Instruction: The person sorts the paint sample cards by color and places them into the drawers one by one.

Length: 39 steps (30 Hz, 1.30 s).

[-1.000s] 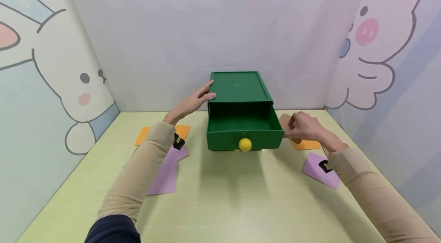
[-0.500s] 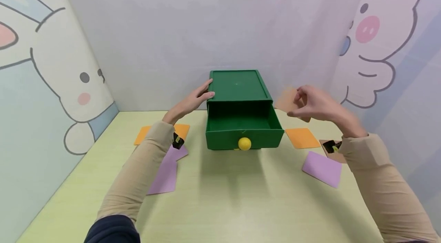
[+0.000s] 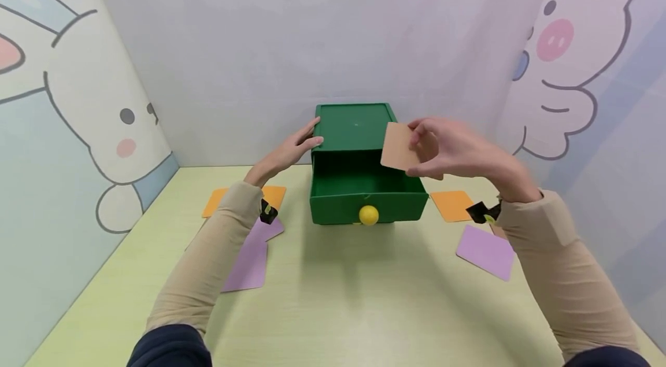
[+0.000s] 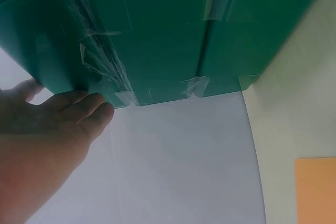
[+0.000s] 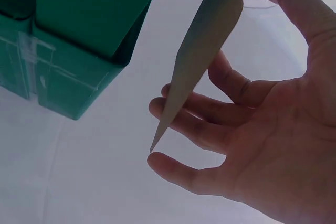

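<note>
A green drawer box (image 3: 354, 127) stands at the back of the table, its drawer (image 3: 340, 210) pulled out and a round yellow knob (image 3: 369, 215) on the front. My left hand (image 3: 286, 153) rests on the box's left upper edge, thumb on top; in the left wrist view its fairly straight fingers (image 4: 86, 111) touch the green side. Above the drawer's right part, my right hand (image 3: 452, 150) pinches a tan card (image 3: 398, 147) between thumb and fingers. The right wrist view shows that card (image 5: 205, 51) tilted, apart from the box (image 5: 84, 77).
On the right lie an orange card (image 3: 450, 206), a purple card (image 3: 486, 252) and a partly hidden brown card (image 3: 498, 232). Orange (image 3: 274, 196) and purple cards (image 3: 248, 266) lie left, partly under the left forearm. A pale curtain (image 3: 250, 66) hangs behind.
My right hand has lifted the tan card from beside the box's right side, raised it, and carried it left over the drawer. The left hand stays on the box.
</note>
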Tool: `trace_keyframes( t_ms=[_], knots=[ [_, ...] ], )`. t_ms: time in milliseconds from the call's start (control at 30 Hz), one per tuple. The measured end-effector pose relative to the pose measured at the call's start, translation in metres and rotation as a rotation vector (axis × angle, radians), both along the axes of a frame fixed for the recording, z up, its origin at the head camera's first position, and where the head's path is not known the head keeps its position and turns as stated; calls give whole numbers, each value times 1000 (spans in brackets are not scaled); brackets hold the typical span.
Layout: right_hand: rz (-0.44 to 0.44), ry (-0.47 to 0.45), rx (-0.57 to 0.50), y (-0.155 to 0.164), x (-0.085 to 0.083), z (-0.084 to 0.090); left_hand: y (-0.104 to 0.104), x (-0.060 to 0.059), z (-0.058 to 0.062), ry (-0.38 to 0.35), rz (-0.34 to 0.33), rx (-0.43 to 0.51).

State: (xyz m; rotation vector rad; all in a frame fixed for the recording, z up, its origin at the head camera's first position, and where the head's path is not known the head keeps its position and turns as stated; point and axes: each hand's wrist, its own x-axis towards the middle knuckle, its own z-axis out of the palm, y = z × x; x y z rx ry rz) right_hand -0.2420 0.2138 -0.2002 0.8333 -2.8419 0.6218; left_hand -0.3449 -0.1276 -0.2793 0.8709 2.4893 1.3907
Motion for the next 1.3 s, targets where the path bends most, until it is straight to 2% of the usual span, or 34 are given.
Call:
trace_keyframes(
  t_ms=[133, 433, 767, 800, 1300],
  knots=[
    [54, -27, 17, -12, -1, 1, -2, -10, -9, 17, 14, -3],
    [168, -77, 49, -30, -6, -3, -1, -11, -11, 23, 27, -4],
    [174, -92, 90, -36, -6, -4, 0, -9, -8, 21, 27, -8],
    [174, -92, 93, -36, -6, -4, 0, -12, -11, 28, 30, -9],
    [235, -84, 85, -34, -14, -8, -1, -17, -14, 34, 20, -5]
  ],
)
